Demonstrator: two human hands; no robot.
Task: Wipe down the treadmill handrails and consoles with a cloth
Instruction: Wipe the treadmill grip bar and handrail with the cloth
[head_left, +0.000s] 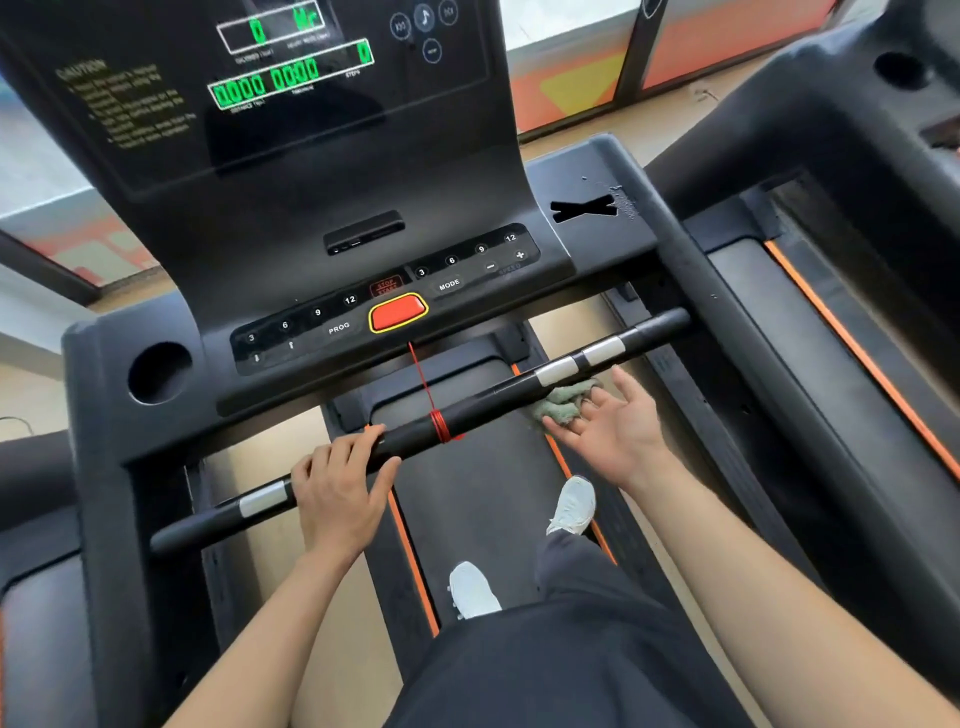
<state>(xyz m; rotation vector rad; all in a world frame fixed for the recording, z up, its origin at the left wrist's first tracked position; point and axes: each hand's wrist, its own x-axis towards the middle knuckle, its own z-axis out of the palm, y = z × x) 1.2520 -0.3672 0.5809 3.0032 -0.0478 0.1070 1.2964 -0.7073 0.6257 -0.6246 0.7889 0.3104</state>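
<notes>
The person's dark trousers fill the bottom edge, and two white shoes (573, 505) stand on the black treadmill belt (483, 483) with its orange side strips. Above them, the left hand (337, 488) grips the handrail (498, 391). Its fingers curl over the top of the black bar and the thumb lies along the near side, just beside a silver sensor plate. The right hand (615, 423) is spread wide and palm up, with straight fingers held just below the bar. A bunched green cloth (561, 404) rests against its fingertips and touches the underside of the handrail beneath another silver plate. Whether any finger pinches the cloth cannot be told. Between the two hands a red cord (440, 425) is wound round the bar and runs up to the console (291, 291), ending below the red stop button (397, 312). Numbered keys sit on either side of the button, with a round cup holder (158, 371) on the left wing and a black tape cross (584, 208) on the right. Farther up, the display (291, 78) shows green zeros. A neighbouring treadmill (831, 156) stands to the right.
</notes>
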